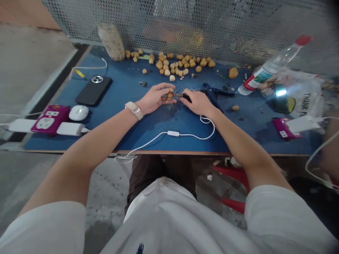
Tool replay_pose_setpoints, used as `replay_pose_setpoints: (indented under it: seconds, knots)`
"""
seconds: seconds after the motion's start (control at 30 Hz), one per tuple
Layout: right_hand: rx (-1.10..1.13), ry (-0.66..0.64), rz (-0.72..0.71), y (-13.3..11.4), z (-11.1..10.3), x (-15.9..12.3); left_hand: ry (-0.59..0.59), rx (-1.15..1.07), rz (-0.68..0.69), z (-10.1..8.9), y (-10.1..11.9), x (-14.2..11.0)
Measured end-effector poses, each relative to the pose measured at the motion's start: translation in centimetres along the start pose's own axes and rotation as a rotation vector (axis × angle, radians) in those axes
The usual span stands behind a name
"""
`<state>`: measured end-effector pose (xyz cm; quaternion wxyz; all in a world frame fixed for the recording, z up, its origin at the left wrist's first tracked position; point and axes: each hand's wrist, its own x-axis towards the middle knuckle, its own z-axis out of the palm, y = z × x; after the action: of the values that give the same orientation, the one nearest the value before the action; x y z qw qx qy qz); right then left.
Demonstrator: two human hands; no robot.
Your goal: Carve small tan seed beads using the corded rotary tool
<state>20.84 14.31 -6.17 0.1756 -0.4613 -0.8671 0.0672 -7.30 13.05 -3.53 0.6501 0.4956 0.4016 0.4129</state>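
Tan round fruit [170,92] is sitting between both hands, the left hand [155,99] pinching it, the right hand [198,103] gripping a black-handled tool [186,97] just beside it.

On bench top [127,130]: L hand [153,99] & R hand [198,103] mid, close together. Round fruits [180,65] scattered at 12 o'c, phone [93,90] at 10, power strip [50,119] at 9, plastic bottle [270,67] at 2, plastic bag [299,95] at 3, just beside bottle. Mesh panel [185,24] stands behind bench, past fruits.

Head camera looking forward, down at left hand [153,99], right hand [199,103]
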Motion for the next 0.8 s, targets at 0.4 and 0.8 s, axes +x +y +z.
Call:
replay_pose_setpoints:
  seconds: [0.4, 0.8]
  knots:
    - [0.008, -0.047, -0.003, 0.02, -0.36, 0.09, 0.003, -0.011, -0.018, -0.42, -0.15, 0.23]
    - [0.088, -0.011, -0.009, -0.09, -0.61, -0.11, 0.048, -0.020, 0.033, -0.48, 0.41, 0.20]
